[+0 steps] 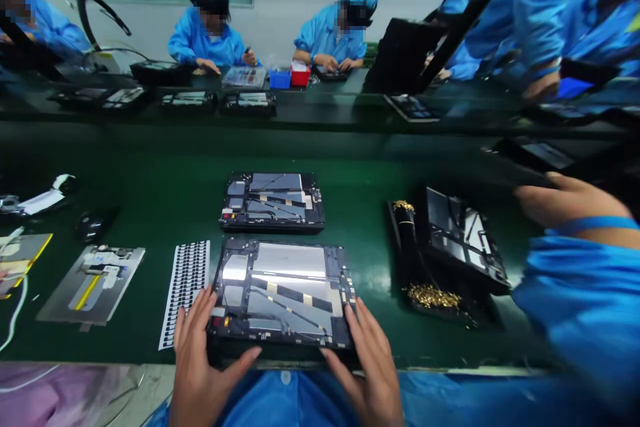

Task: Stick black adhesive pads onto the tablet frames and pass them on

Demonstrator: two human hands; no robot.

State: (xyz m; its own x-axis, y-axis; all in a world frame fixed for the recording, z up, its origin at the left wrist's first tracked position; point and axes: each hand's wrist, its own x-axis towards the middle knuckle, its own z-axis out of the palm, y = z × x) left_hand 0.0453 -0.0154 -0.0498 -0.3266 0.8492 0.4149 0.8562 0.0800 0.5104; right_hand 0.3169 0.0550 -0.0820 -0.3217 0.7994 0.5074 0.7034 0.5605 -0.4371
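Observation:
An opened tablet (290, 290) with silver battery panels, black cables and tan tape lies in front of me near the table's front edge. It seems to rest on something dark, perhaps a stack. Along its left side my left hand (200, 347) grips it, fingers on the edge and thumb at the front. My right hand (370, 353) holds the opposite side the same way. Just beyond sits a second opened tablet (273, 203), apart from the first. A white sheet of black stickers (187, 287) lies beside my left fingers.
To the right, a tilted opened tablet (463, 237) leans by a bundle of black cables with gold ends (430, 293). A co-worker's hand (575, 200) holds a dark device there. A screen panel (95, 287) lies left. Several people work behind the raised shelf (320, 110).

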